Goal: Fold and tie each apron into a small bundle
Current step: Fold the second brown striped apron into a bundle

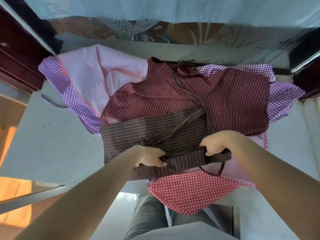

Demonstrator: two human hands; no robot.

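Counter point(52, 146): pale surface carrying the whole heap of aprons; you stand at its near edge, legs visible below.
Heap: a pink apron with purple check trim point(90, 78) lies at the bottom, a red striped apron point(233, 101) on top of it toward the far right, and a red check piece point(190, 189) hangs over the near edge.
Brown striped apron point(155, 132): the one in work, lying nearest you on top of the heap, its long axis running left to right across your body.
Folded band point(185, 158): the apron's near edge, gathered into a narrow strip stretched between your two hands.
Left hand point(152, 157): fingers curled tight on the strip's left end.
Right hand point(213, 146): clamped on the right end, slightly farther from you.
Next move: by my judgement, roll or fold away from you, across the short axis.
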